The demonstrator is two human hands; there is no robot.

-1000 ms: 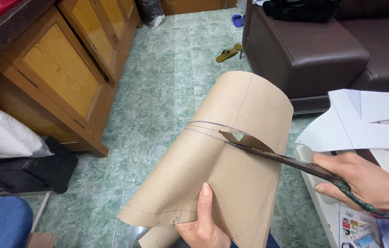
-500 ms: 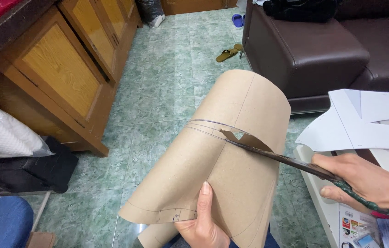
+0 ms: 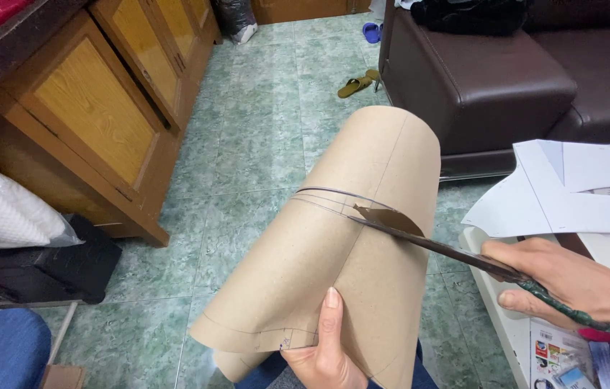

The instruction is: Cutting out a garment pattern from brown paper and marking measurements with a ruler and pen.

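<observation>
Open green tiled floor (image 3: 262, 144) ahead of me, and that is the widest lane, running up between the wooden cabinet (image 3: 96, 122) on the left and the brown sofa (image 3: 478, 79) on the right. The curved brown paper sheet (image 3: 348, 245) blocks the middle, with the scissors (image 3: 449, 252) cutting across its right side. My right hand (image 3: 571, 281) is hemmed in by white paper sheets (image 3: 571, 194) on the worktop (image 3: 507, 331). Low left, a black bag (image 3: 46, 266) and pillow (image 3: 2, 209) crowd the corner.

Your left hand (image 3: 323, 353) grips the paper sheet (image 3: 334, 245) in front of you; the scissors (image 3: 456, 252) in your right hand (image 3: 571, 281) enter from its right; cabinet (image 3: 96, 115) left, sofa (image 3: 507, 72) behind.
</observation>
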